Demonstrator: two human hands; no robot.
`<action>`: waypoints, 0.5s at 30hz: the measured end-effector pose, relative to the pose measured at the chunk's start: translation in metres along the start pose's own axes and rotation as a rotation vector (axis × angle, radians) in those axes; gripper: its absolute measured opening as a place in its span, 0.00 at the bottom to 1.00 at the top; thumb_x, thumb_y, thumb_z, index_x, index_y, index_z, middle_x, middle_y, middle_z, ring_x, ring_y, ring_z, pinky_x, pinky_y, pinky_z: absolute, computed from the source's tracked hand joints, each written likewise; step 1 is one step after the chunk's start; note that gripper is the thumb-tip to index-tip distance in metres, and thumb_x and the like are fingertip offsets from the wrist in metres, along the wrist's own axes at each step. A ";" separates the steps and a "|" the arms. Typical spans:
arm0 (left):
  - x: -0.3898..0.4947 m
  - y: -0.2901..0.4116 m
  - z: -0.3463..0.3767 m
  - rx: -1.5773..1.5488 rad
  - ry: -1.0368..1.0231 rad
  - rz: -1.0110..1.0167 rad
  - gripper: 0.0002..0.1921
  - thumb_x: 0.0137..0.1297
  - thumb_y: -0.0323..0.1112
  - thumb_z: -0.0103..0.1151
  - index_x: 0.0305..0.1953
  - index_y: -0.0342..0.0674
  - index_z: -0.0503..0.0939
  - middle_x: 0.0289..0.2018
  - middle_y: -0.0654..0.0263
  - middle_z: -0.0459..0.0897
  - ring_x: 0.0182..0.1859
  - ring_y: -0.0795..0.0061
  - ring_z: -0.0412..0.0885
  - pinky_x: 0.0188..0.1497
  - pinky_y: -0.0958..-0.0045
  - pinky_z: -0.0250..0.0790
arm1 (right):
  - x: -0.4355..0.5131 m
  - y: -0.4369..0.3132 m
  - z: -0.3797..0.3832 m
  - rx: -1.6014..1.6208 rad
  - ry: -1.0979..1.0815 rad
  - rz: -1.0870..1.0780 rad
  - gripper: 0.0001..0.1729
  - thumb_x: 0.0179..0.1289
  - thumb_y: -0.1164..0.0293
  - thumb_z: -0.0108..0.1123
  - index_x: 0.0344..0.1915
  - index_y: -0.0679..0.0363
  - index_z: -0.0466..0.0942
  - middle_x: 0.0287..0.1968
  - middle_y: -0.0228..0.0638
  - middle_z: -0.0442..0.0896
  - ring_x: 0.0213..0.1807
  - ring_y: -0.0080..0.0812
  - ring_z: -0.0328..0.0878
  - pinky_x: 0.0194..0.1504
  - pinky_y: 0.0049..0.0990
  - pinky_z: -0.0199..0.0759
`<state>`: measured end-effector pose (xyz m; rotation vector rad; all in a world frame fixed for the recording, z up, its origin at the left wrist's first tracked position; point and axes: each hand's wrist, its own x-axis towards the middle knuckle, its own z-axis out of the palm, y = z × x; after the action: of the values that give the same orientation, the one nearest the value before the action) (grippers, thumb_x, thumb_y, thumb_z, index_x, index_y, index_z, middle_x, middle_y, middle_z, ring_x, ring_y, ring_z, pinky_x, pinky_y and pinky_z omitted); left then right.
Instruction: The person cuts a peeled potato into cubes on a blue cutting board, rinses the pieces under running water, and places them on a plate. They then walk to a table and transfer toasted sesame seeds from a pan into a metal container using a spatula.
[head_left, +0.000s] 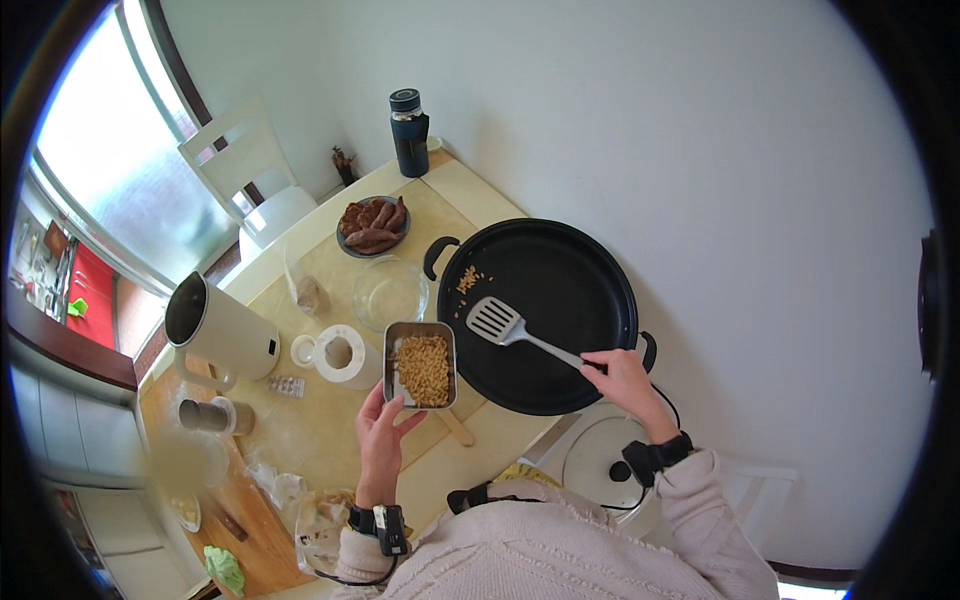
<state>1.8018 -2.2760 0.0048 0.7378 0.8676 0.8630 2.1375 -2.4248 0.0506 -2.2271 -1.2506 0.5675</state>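
Note:
My left hand (385, 442) holds a square metal container (388, 352) by its near edge. Many tan seeds or kernels (426, 371) fill most of it, with part of its bottom showing at the left. In my right hand (624, 382) is the dark handle of a slotted metal spatula (496, 321). The spatula's head is over the left part of a large round black electric pan (555, 270). A small cluster of the same kernels (469, 280) lies in the pan near its left wall, just beyond the spatula's head. The container is beside the pan's near left rim.
Left of the pan are a glass bowl (390, 294), a plate of sweet potatoes (373, 226), a white paper roll (349, 358) and a white jug-like appliance (232, 330). A dark bottle (410, 135) stands at the far corner. A glass lid (609, 457) lies right of my body.

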 end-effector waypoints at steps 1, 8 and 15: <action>0.001 0.000 0.000 0.007 -0.003 -0.003 0.21 0.68 0.26 0.53 0.62 0.34 0.70 0.51 0.62 0.81 0.51 0.71 0.81 0.49 0.59 0.82 | 0.007 0.001 0.006 0.027 0.009 -0.015 0.16 0.57 0.64 0.65 0.42 0.60 0.85 0.36 0.49 0.85 0.38 0.48 0.84 0.43 0.35 0.78; -0.001 0.002 0.003 0.018 0.020 0.000 0.20 0.68 0.26 0.53 0.62 0.34 0.71 0.51 0.63 0.81 0.51 0.72 0.81 0.49 0.59 0.81 | 0.053 0.015 0.038 0.063 0.090 0.013 0.16 0.58 0.63 0.65 0.42 0.60 0.86 0.35 0.47 0.86 0.36 0.46 0.85 0.42 0.34 0.79; 0.007 0.005 0.013 0.020 -0.018 0.002 0.21 0.68 0.26 0.53 0.63 0.35 0.70 0.51 0.63 0.81 0.51 0.73 0.81 0.50 0.59 0.81 | 0.056 0.025 0.040 0.259 0.063 0.024 0.18 0.59 0.62 0.65 0.44 0.61 0.85 0.27 0.45 0.86 0.23 0.34 0.84 0.34 0.26 0.77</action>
<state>1.8138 -2.2705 0.0124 0.7629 0.8607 0.8496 2.1580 -2.3785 -0.0017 -2.0298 -1.0553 0.6262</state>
